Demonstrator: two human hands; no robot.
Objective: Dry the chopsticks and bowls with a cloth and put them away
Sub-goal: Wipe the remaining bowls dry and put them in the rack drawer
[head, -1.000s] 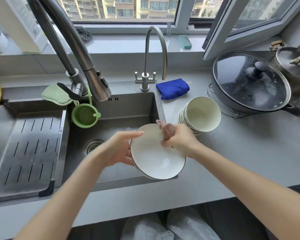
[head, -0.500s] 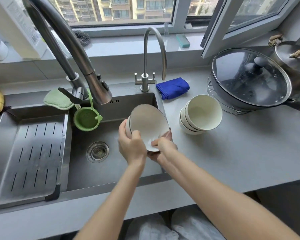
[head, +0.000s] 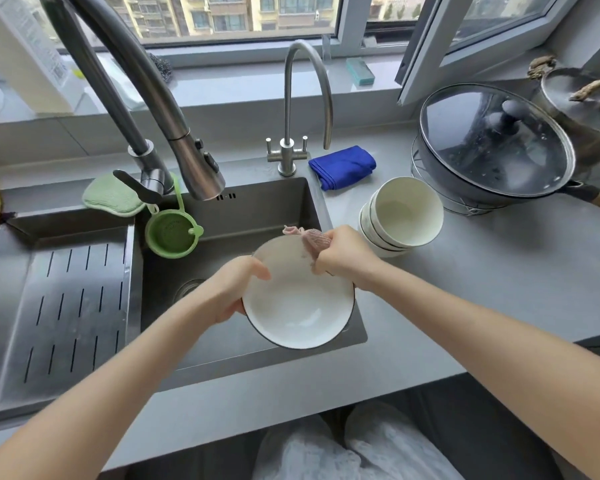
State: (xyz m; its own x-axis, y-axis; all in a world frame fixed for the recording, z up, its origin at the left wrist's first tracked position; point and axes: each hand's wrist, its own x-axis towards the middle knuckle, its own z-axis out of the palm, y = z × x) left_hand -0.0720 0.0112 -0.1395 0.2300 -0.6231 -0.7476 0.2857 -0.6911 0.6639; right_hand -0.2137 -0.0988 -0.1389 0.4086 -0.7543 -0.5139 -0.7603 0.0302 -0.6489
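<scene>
A white bowl with a dark rim is held over the right part of the sink, its inside facing up at me. My left hand grips its left rim. My right hand grips a bunched pink cloth at the bowl's upper right rim. A stack of white bowls stands on the grey counter just right of the sink. No chopsticks are in view.
Dark steel sink with a perforated drain board at left. Tall pull-out faucet, small tap, green strainer, green sponge, folded blue cloth. Lidded wok and kettle stand at right.
The bowl was tipped upright with its underside being wiped half a second ago; now it lies open side up, and my right hand with the cloth has moved to its upper right rim.
</scene>
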